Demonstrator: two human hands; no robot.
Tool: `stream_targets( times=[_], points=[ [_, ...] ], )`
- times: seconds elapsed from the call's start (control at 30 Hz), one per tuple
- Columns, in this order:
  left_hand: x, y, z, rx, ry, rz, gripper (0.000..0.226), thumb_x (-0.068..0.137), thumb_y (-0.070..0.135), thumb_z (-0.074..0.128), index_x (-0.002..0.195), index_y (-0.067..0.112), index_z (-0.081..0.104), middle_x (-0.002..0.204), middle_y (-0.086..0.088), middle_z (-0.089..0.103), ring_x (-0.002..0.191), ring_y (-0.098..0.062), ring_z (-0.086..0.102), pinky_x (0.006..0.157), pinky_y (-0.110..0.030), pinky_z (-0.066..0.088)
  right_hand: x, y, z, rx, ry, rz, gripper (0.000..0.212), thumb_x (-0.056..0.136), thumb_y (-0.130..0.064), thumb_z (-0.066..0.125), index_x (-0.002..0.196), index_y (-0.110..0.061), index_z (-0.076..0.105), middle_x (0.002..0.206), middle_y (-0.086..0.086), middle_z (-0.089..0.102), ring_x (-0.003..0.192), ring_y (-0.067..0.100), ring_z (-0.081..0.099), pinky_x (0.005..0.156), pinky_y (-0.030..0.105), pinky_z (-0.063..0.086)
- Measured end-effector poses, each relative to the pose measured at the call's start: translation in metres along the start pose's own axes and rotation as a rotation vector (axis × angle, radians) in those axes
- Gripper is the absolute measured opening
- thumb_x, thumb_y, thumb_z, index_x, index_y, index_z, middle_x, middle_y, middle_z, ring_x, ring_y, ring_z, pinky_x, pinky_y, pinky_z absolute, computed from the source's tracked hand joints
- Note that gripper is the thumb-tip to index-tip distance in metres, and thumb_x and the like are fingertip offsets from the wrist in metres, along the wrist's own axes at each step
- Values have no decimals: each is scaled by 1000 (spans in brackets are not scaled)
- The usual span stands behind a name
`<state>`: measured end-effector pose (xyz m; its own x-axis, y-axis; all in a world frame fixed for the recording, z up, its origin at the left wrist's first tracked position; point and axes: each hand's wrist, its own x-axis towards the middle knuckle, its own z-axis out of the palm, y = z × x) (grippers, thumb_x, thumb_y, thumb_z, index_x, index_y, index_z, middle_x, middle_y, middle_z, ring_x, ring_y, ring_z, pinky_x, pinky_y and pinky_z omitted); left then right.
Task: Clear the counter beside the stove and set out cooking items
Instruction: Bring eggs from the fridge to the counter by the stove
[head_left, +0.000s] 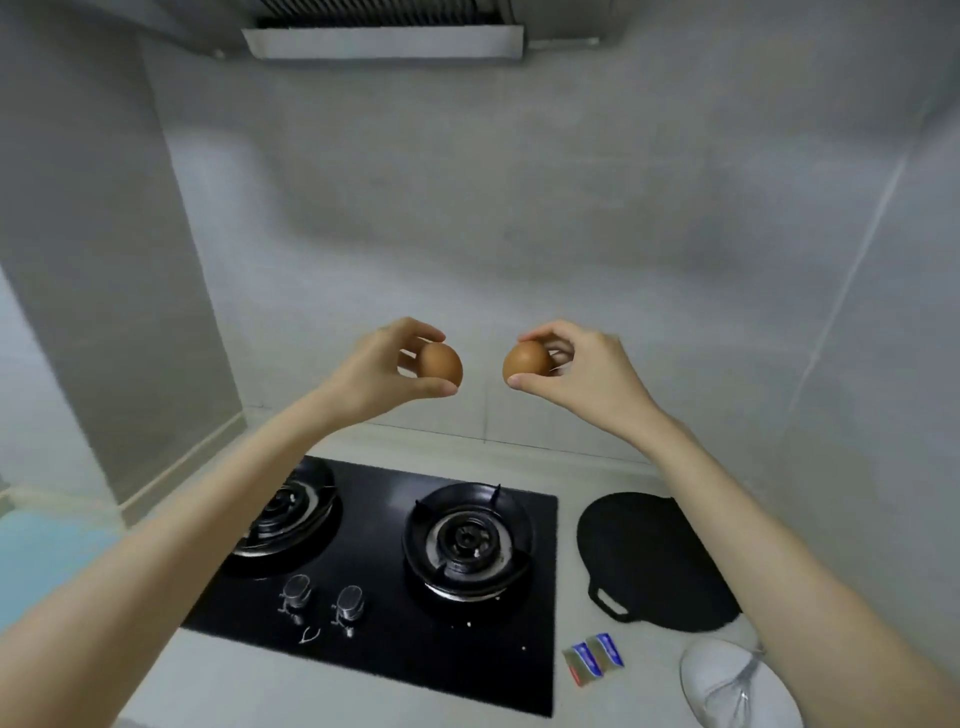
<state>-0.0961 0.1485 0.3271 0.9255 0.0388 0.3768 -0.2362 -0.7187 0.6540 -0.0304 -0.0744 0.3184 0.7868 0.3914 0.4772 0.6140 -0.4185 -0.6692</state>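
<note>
Both arms are raised in front of the grey tiled wall, high above the stove. My left hand (387, 371) pinches a brown egg (441, 364) between thumb and fingers. My right hand (582, 371) pinches a second brown egg (524, 359) the same way. The two eggs face each other, a small gap apart. Below on the right counter lie a flat black pan (649, 556), a white bowl (722, 680) with a wire whisk (740, 686) in it, and two small foil sachets (595, 656).
A black two-burner gas stove (384, 639) fills the counter below, with two knobs (322, 600) at its front. A range hood (384, 41) hangs overhead. A wall juts out on the left. Pale counter (311, 696) runs along the front edge.
</note>
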Motion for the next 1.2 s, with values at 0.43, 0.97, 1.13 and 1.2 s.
stream_targets(
  times=[0.43,0.97,1.13,1.2],
  points=[
    [40,-72,175,-197,-418,-32,50,69,15,84,105,13,49,98,6,57,85,-13,60,68,-12,48,-57,143,10,-66,12,444,45,64,-22,86,97,-31,56,100,-4,68,87,11,67,84,31,56],
    [61,-164,366,41,-592,-213,45,74,29,75,108,18,49,102,2,66,96,-19,62,91,-36,42,-48,339,55,-40,-269,707,47,63,-24,87,101,-27,58,107,1,67,97,14,65,89,37,55],
    [83,-170,399,139,-559,-265,39,79,31,71,111,22,50,99,12,64,101,-13,57,82,-33,17,-25,383,66,22,-250,781,47,63,-21,87,103,-23,63,106,-3,65,105,11,59,88,26,51],
    [93,-174,409,145,-540,-289,38,80,32,71,110,22,50,95,14,63,102,-13,57,82,-32,16,-13,399,72,38,-254,795,50,62,-19,87,106,-20,65,107,-2,65,105,11,59,86,24,50]
  ],
)
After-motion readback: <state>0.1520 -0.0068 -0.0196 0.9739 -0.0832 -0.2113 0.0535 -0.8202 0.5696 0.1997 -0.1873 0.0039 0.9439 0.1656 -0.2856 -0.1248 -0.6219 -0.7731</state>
